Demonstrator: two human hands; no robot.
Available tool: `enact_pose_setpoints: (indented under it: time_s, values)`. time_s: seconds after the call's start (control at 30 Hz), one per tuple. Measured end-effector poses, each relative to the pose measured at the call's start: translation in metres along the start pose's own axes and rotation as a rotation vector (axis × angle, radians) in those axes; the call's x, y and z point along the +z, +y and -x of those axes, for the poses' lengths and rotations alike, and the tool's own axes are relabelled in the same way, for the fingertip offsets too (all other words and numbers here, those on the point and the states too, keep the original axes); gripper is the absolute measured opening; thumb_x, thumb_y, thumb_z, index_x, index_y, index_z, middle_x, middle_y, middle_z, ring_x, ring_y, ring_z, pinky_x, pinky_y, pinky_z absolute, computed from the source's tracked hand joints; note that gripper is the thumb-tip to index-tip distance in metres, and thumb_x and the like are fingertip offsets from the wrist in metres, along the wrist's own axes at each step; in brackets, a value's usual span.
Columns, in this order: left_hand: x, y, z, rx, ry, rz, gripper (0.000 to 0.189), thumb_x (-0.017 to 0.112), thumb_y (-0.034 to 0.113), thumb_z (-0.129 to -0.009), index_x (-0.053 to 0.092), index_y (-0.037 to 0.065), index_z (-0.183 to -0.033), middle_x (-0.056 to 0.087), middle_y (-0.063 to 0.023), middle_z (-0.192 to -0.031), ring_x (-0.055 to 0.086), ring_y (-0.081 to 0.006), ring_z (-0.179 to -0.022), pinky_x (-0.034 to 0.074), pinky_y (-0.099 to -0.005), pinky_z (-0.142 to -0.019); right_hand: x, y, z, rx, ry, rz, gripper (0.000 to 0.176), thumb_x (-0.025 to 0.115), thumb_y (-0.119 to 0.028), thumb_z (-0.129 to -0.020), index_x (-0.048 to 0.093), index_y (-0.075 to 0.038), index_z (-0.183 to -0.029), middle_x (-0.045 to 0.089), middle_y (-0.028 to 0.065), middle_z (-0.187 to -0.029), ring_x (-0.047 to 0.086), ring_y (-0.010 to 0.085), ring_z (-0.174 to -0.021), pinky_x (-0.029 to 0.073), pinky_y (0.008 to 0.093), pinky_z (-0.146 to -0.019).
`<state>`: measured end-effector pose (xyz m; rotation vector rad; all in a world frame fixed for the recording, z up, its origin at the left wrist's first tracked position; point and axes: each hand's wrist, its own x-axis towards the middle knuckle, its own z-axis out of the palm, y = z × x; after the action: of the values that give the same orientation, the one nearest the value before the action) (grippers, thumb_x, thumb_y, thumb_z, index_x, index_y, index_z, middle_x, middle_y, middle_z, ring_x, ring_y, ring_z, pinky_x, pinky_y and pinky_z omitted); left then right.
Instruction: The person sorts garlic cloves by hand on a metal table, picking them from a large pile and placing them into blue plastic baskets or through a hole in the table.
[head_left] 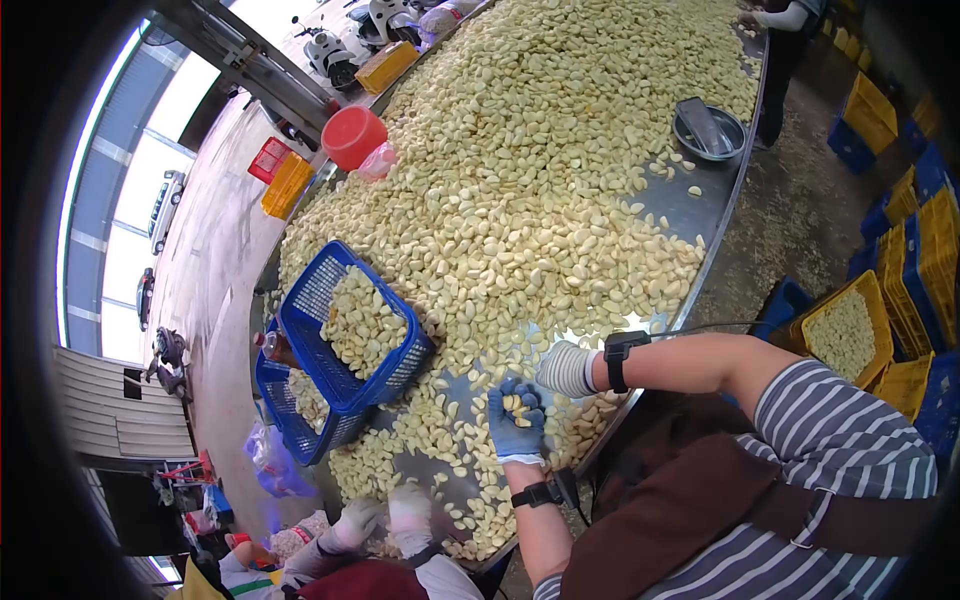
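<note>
A small handful of garlic cloves [515,404] lies in the palm of the left hand [517,422], just above the near edge of the metal table [722,205]. How many cloves it holds is hard to count; about four or five show, and the rest are covered by the curled fingers. The hand wears a blue glove and is cupped around the cloves, fingers half closed and palm facing up.

The right hand [566,368], in a pale ribbed glove, sits just beside it, turned down onto the loose cloves on the table. Its fingers are hidden beneath the knuckles, so I cannot tell whether it grips anything. Each wrist carries one black band, two in all.

Spreading from both hands across nearly the whole table is a heap of peeled garlic [540,150], far too many cloves to count. On the far side of the hands are two blue baskets [345,330], the upper one tilted on the lower. Both are part full of garlic, and the lower is mostly covered.

At the bottom edge, two white-gloved hands of a co-worker [385,518] rest on the cloves, with the body cut off by the frame. Farther up stand one metal bowl [708,132] with a scoop lying in it, one red bucket [353,137], and a yellow crate [845,335] of garlic down beside the table. A second person [785,20] at the far end is mostly out of view.
</note>
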<state>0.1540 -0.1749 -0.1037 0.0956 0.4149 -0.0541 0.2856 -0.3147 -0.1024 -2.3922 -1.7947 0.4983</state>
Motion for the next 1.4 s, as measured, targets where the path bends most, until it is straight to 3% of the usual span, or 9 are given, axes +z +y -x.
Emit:
enact_pose_setpoints:
  time_s: [0.17, 0.37, 0.57, 0.7, 0.83, 0.9, 0.97, 1.23, 1.4]
  values:
    - [-0.038, 0.021, 0.009, 0.039, 0.131, 0.055, 0.028, 0.053, 0.031, -0.095, 0.058, 0.005, -0.106, 0.061, -0.0072, -0.094, 0.061, -0.0215, -0.084, 0.052, -0.0295, -0.055, -0.028, 0.0, -0.011, 0.114, -0.228, -0.174, 0.025, 0.059, -0.018, -0.073, 0.063, -0.002, -0.091, 0.065, 0.0167, -0.074, 0.065, 0.0343, -0.068, 0.05, 0.044, -0.057]
    - [0.02, -0.018, 0.012, 0.209, 0.434, -0.251, 0.048, 0.05, 0.046, -0.093, 0.056, 0.003, -0.114, 0.061, -0.0107, -0.104, 0.059, -0.022, -0.084, 0.049, -0.0279, -0.052, -0.084, -0.018, 0.026, 0.141, 0.043, -0.51, 0.034, 0.059, -0.029, -0.076, 0.062, -0.002, -0.095, 0.064, 0.018, -0.075, 0.064, 0.0377, -0.071, 0.05, 0.0451, -0.063]
    - [0.04, 0.015, -0.007, -0.038, -0.06, 0.065, 0.032, 0.059, 0.032, -0.09, 0.058, 0.007, -0.111, 0.061, -0.0095, -0.099, 0.061, -0.0206, -0.082, 0.048, -0.0252, -0.05, -0.073, 0.058, 0.088, 0.497, 0.046, -0.244, 0.035, 0.062, -0.024, -0.075, 0.062, 0.001, -0.1, 0.065, 0.0194, -0.078, 0.066, 0.0357, -0.074, 0.051, 0.0454, -0.064]
    - [0.124, 0.117, -0.013, 0.317, -0.375, 0.078, 0.039, 0.054, 0.03, -0.092, 0.051, 0.004, -0.12, 0.057, -0.0147, -0.115, 0.059, -0.0274, -0.1, 0.054, -0.0383, -0.073, -0.033, 0.065, 0.102, 0.546, 0.046, -0.162, 0.056, 0.063, -0.016, -0.073, 0.05, 0.004, -0.123, 0.067, 0.0204, -0.081, 0.067, 0.0352, -0.076, 0.052, 0.0457, -0.065]
    - [0.163, 0.193, -0.022, 0.947, 0.325, -0.11, 0.058, 0.053, 0.039, -0.09, 0.04, 0.004, -0.135, 0.032, -0.0184, -0.144, 0.034, -0.0395, -0.13, 0.032, -0.0601, -0.105, -0.061, 0.055, 0.134, 0.326, 0.052, -0.462, 0.049, 0.059, -0.027, -0.079, 0.054, 0.0, -0.119, 0.067, 0.0184, -0.083, 0.066, 0.0361, -0.076, 0.051, 0.0457, -0.068]
    - [0.166, 0.142, -0.031, 1.041, 0.274, -0.36, 0.053, 0.056, 0.034, -0.09, 0.044, 0.006, -0.133, 0.03, -0.0146, -0.145, 0.037, -0.0335, -0.127, 0.039, -0.049, -0.103, -0.087, 0.079, 0.151, 0.617, 0.118, -0.354, 0.038, 0.058, -0.029, -0.08, 0.061, -0.003, -0.108, 0.066, 0.0187, -0.082, 0.066, 0.035, -0.077, 0.051, 0.0454, -0.068]
    - [0.152, 0.061, -0.054, 0.961, 0.197, -0.64, 0.027, 0.056, 0.024, -0.093, 0.061, 0.004, -0.111, 0.064, -0.0089, -0.106, 0.063, -0.0206, -0.089, 0.054, -0.0328, -0.084, -0.091, 0.127, 0.173, 0.799, 0.211, -0.206, 0.036, 0.059, -0.032, -0.081, 0.065, -0.002, -0.1, 0.066, 0.0205, -0.083, 0.066, 0.0335, -0.078, 0.051, 0.0453, -0.069]
    - [0.087, -0.15, -0.103, -0.277, -0.003, -1.27, 0.049, 0.054, 0.008, -0.088, 0.044, 0.007, -0.135, 0.06, -0.0099, -0.113, 0.062, -0.0146, -0.075, 0.053, -0.0259, -0.057, -0.066, 0.181, 0.17, 0.815, -0.265, -0.064, 0.05, 0.067, -0.028, -0.068, 0.063, -0.004, -0.112, 0.069, 0.0161, -0.094, 0.067, 0.032, -0.089, 0.052, 0.0454, -0.071]
    - [0.03, -0.115, -0.099, -0.322, 0.144, -1.351, 0.069, 0.059, 0.007, -0.084, 0.029, 0.018, -0.145, 0.057, -0.004, -0.089, 0.057, -0.0134, -0.061, 0.05, -0.0278, -0.05, -0.056, 0.133, 0.14, 0.71, -0.38, -0.089, 0.038, 0.065, -0.026, -0.067, 0.071, -0.005, -0.099, 0.069, 0.0141, -0.095, 0.067, 0.0305, -0.088, 0.053, 0.0451, -0.07]
